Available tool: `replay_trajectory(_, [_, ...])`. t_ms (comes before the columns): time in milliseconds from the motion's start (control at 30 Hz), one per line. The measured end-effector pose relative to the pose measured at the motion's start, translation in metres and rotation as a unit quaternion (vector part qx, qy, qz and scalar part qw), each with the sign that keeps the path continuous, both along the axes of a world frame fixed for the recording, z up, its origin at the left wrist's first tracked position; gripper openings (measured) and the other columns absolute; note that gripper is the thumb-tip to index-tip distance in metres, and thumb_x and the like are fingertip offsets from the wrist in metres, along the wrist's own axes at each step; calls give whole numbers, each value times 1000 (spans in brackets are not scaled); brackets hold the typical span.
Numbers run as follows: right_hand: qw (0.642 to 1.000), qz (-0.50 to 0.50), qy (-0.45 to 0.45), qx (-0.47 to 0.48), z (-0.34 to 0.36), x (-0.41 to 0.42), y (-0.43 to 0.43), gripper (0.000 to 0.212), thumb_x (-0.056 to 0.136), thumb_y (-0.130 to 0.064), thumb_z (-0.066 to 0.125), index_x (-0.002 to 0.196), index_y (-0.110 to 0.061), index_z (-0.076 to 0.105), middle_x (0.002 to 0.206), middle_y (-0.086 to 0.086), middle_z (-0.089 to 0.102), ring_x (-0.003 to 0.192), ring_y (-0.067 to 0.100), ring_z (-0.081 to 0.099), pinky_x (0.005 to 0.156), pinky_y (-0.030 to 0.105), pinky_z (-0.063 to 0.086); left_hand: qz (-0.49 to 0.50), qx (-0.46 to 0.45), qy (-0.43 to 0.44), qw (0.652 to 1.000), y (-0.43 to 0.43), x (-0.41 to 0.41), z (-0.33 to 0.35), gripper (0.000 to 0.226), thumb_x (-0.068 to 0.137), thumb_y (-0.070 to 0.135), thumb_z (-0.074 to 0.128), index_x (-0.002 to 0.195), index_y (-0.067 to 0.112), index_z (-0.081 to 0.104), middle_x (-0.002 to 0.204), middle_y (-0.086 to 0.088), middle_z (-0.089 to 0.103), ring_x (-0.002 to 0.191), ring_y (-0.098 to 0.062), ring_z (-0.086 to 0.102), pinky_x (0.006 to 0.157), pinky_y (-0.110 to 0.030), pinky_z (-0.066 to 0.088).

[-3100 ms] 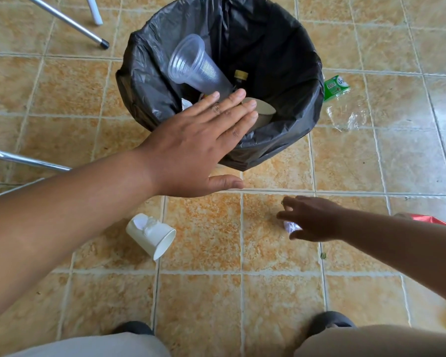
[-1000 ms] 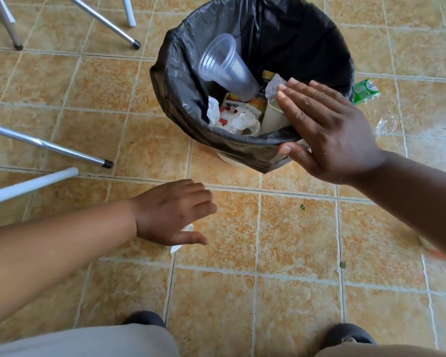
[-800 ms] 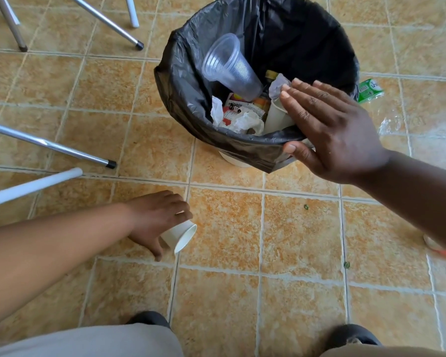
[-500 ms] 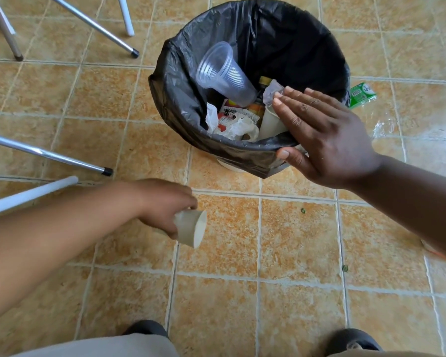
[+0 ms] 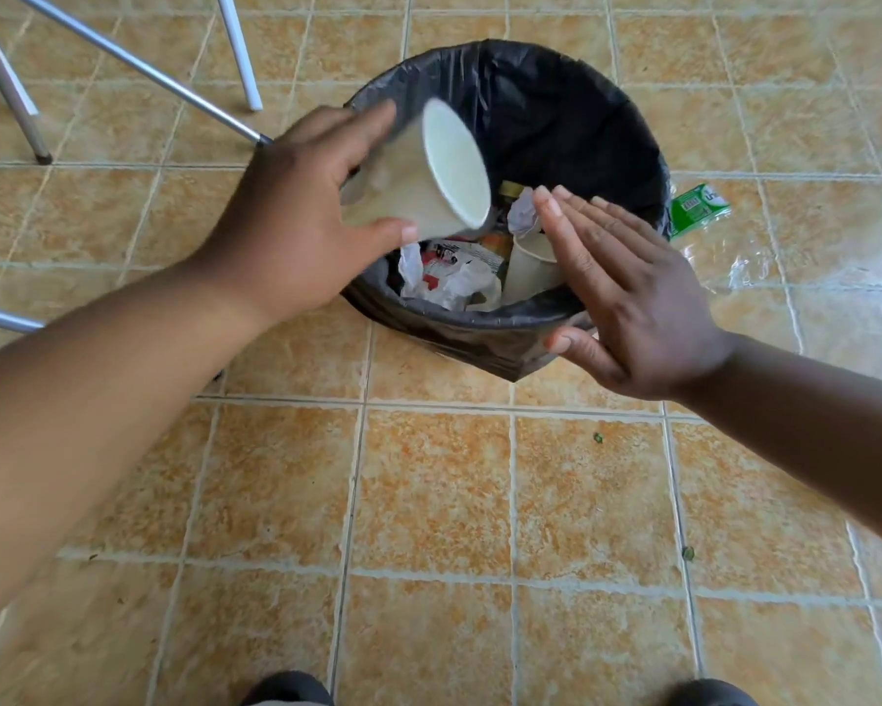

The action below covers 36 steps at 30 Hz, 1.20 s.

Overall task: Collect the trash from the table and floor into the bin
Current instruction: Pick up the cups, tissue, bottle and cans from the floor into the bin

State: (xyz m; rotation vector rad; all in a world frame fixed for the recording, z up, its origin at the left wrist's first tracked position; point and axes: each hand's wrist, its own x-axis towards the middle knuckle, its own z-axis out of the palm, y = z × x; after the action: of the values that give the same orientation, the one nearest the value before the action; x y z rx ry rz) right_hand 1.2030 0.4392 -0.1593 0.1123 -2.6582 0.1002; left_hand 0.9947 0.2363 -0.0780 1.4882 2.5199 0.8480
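Paper cup point(image 5: 444, 180) gripped by left hand point(image 5: 286, 226) over bin point(image 5: 571, 114) rim; right hand point(image 5: 627, 303) flat, empty, over near edge

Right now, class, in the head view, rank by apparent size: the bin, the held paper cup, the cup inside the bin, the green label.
1. bin
2. held paper cup, though it is nearer the camera
3. cup inside the bin and green label look alike; not ranked
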Motion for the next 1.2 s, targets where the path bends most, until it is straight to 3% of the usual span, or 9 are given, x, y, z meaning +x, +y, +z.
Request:
replay_trajectory(67, [1000,-1,2,-2,0,1,-1,91,99,-64,19,150,10,30,159,25,32,151,34,29,118,53,32,-11,-31,24,999,0,4,-12,84,82,31,78,152,10,37,154,-8,42,140,-21,40,110,-19,27])
replay_trajectory(167, [1000,-3,5,-1,0,1,0,90,99,-63,20,150,9,32,158,25,33,150,34,29,118,53,32,-61,-56,38,996,0,22,-26,80,90,45,65,153,9,33,159,-7,34,147,-22,30,119,-34,26])
replay_trajectory(300, [1000,-5,5,6,-1,0,-1,87,99,-63,28,151,7,33,158,24,34,150,33,30,118,51,33,-181,-151,173,956,2,43,-38,83,97,65,27,157,8,19,165,-9,19,154,-23,10,125,-45,10])
replay_trajectory(367, [1000,-5,7,15,-2,0,0,86,98,-62,37,150,6,34,157,23,36,150,33,31,118,50,33,-203,-179,233,934,3,47,-42,83,98,67,20,157,9,18,165,-9,18,154,-23,8,125,-48,10])
replay_trajectory(567, [999,27,-3,42,2,3,7,63,104,-48,40,148,-2,45,150,16,49,142,32,44,110,48,44,-212,-125,274,930,10,48,-48,65,104,49,29,150,4,38,158,-14,36,150,-30,26,122,-49,23])
replay_trajectory(800, [997,25,13,67,2,19,41,56,106,-40,43,144,0,49,145,17,54,138,31,49,108,48,48,-233,-74,332,911,46,60,-49,56,107,41,36,146,1,44,155,-18,39,147,-34,30,119,-53,27])
replay_trajectory(1200, [996,-22,30,78,-7,58,99,54,105,-36,51,145,0,49,146,16,53,139,31,47,108,49,48,-258,-53,341,902,118,83,-62,58,108,38,33,148,-4,38,157,-20,34,148,-33,29,120,-52,26])
